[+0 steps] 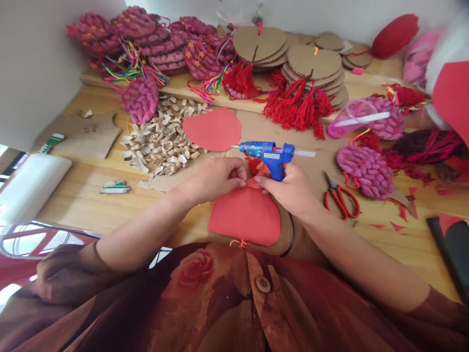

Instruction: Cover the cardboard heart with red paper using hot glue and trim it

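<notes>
A piece of red paper [245,217] lies close to my body, an orange-red tie showing at its near edge. My left hand [223,178] is closed in a pinch on the far edge of this paper. My right hand [293,193] is wrapped about the handle of a blue glue gun [262,150], its thumb reaching to the same paper edge. The gun's nozzle points left and a clear glue stick [306,153] sticks out of its back. Some red yarn behind the fingers is partly hidden. Farther off rests another red paper piece [214,129].
Pistachio-like shells [164,139] are heaped on cardboard at the left. Red-handled scissors [340,198] and a braided pink piece [364,171] lie right. Stacked cardboard discs [313,62], red tassels [298,107] and more braided pieces [146,36] line the back ledge.
</notes>
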